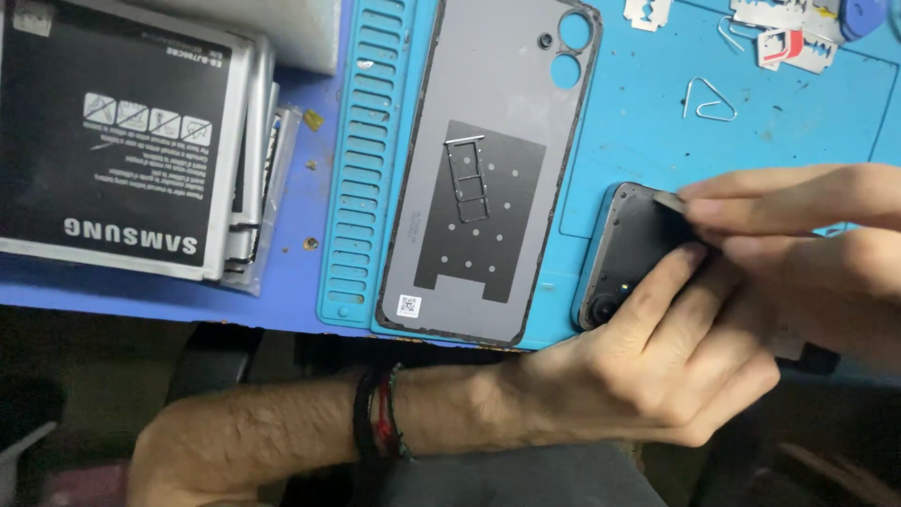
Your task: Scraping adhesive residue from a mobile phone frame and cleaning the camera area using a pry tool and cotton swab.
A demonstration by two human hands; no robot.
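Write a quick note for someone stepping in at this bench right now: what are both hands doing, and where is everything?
Left hand: steadies the dark phone on the blue mat.
Right hand: pinches a thin pick at the phone's top edge.
Done: back cover is off, lying inside-up on the mat, a SIM tray on it.
Left: phone not opened further. Batteries stacked at far left.

Bright even light, dim foreground

Blue mat (648, 122) under grey back cover (488, 169)
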